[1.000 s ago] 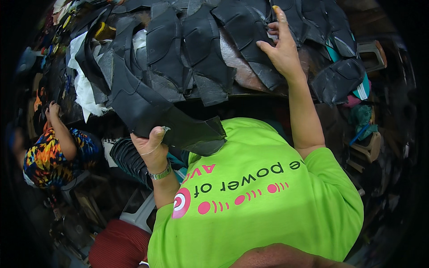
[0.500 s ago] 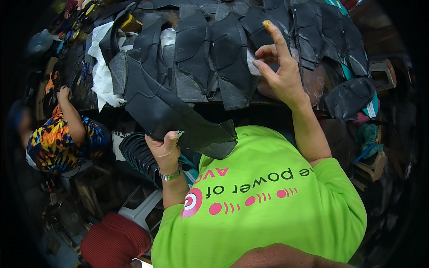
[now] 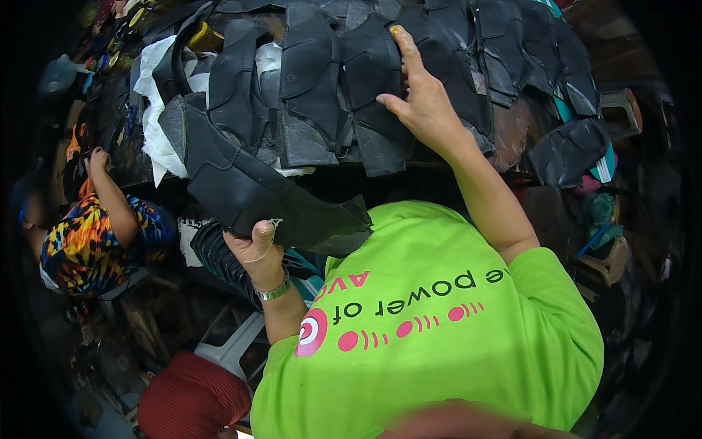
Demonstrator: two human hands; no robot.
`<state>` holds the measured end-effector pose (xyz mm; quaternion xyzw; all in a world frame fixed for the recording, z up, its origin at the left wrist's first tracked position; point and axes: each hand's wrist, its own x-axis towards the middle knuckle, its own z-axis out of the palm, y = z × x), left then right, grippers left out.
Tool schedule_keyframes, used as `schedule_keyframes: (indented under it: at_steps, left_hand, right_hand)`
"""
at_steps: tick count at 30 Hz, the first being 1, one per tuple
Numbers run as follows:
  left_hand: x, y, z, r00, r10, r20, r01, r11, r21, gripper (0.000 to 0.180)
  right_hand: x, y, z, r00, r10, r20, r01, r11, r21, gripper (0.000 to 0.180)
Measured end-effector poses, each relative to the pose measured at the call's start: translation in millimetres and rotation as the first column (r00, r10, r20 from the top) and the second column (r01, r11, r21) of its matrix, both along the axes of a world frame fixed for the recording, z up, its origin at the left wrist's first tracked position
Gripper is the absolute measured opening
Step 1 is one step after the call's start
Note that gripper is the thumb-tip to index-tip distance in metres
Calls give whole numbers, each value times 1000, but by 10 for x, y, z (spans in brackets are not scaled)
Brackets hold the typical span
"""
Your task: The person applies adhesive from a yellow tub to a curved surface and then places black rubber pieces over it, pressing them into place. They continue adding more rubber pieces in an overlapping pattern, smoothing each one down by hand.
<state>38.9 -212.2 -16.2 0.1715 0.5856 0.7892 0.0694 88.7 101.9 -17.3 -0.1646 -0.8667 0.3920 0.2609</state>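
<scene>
My left hand point(image 3: 256, 245) grips a stack of black cut leather pieces point(image 3: 248, 194) by its lower edge, held out in front of my green shirt. My right hand point(image 3: 423, 99) reaches forward with its fingers spread and rests flat on the overlapping black leather pieces point(image 3: 329, 80) that cover the worktable. A metal watch band circles my left wrist.
White scraps point(image 3: 153, 139) lie among the black pieces at the table's left. A person in a multicoloured shirt point(image 3: 88, 241) sits at the left. A red cushion point(image 3: 191, 399) and a white plastic frame point(image 3: 234, 344) are below. Dark cluttered shelving stands at the right point(image 3: 607, 183).
My right hand slid left and down across the laid-out pieces. The stack in my left hand stayed gripped as the view shifted.
</scene>
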Motion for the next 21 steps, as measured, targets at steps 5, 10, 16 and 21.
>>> schedule_keyframes:
  at_steps: [5, 10, 16, 21]
  left_hand:
    - [-53, -44, -43, 1000, 5, 10, -6, 1000, 14, 56]
    - [-65, -62, -89, 1000, 14, 22, -15, 999, 37, 57]
    - [-93, -102, -176, 1000, -22, 7, 22, 998, 61, 58]
    - [-131, -139, -269, 996, -57, -73, 60, 998, 34, 60]
  right_hand:
    - [-106, 178, -16, 986, 41, -162, -117, 861, -494, 97]
    - [-33, 332, 48, 978, -57, -202, -109, 686, -719, 94]
    - [22, 315, 18, 974, -27, -225, -153, 653, -741, 96]
    - [49, 349, -41, 972, 17, -234, -185, 670, -719, 94]
